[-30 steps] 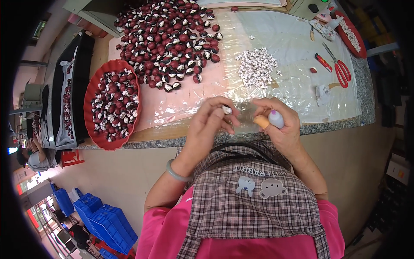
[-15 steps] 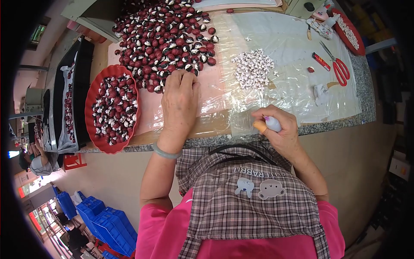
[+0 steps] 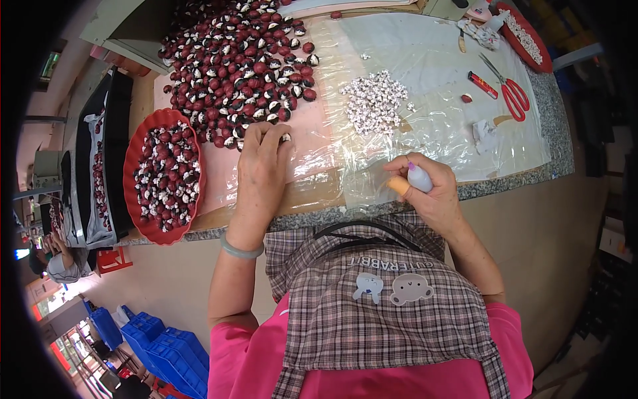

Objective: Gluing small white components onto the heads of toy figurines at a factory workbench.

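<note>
Now, left hand (image 3: 261,169): it lay palm down at the near edge of the heap, whereas a second ago it was in front of the apron with a pale piece pinched in it; against half a second ago it sat slightly nearer the body.
Left fingers (image 3: 273,135): curled downward, with a black-and-white piece (image 3: 286,137) showing just beside their tips; whether they gripped it or only touched it could not be told.
Round pieces (image 3: 246,73): dark red, black and white, they were heaped on the far left of the surface (image 3: 557,159), the nearest ones right by the left hand.
Right hand (image 3: 435,199): it stayed above the near edge of the surface, its fingers wrapped around a small pale bottle (image 3: 419,178).
Bottle tip: purple, it pointed away from the body, a little higher in view than half a second earlier.
Thumb cover (image 3: 399,184): orange, on the right thumb, as in both earlier views.
White bits (image 3: 377,101): their loose pile looked unchanged, between the heap and the scissors (image 3: 514,100).
Red dish (image 3: 131,193): it stood left of the left hand, filled with red pieces and white bits.
Whole view: everything on the surface had slid somewhat leftward since half a second before.
</note>
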### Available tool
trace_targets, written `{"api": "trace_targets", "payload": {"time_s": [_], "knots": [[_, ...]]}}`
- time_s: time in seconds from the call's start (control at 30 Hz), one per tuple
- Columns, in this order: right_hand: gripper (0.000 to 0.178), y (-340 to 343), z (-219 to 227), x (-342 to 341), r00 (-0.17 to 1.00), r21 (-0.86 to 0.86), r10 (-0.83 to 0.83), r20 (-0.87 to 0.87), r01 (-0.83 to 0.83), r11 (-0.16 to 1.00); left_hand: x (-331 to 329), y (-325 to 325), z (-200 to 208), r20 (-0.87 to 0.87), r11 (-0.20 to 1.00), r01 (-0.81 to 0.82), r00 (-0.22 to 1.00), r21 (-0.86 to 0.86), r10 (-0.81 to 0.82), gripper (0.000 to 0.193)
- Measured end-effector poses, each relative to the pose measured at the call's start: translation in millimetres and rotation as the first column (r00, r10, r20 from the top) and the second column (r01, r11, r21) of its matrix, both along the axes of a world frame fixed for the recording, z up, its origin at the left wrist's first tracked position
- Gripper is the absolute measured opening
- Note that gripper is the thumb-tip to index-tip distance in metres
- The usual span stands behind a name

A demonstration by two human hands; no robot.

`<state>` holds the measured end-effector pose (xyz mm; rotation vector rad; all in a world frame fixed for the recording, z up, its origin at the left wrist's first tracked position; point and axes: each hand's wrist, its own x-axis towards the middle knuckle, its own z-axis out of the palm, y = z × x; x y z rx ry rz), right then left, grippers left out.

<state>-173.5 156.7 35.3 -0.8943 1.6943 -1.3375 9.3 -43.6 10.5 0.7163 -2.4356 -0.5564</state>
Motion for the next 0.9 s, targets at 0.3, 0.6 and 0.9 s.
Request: {"api": "trace_targets", "payload": {"time_s": [0.3,0.6,0.9], "knots": [[0.036,4.0,-4.9,-17.9,0.944,-0.137,0.021,0.328,0.025,0.990,4.2,24.5,-1.9,-0.490,-0.139,0.563,0.797,0.815,0.352,0.024],[0.032,9.3,-4.2,-30.6,0.990,-0.252,-0.036,0.140,0.071,0.965,-6.9,58.8,3.8,-0.502,-0.260,0.566,0.820,0.782,0.275,0.026],[0.034,8.8,22.2,-2.7,0.963,-0.243,-0.211,0.165,0.247,0.938,-10.8,68.9,1.2,-0.474,-0.206,0.529,0.840,0.824,0.262,0.027]]}}
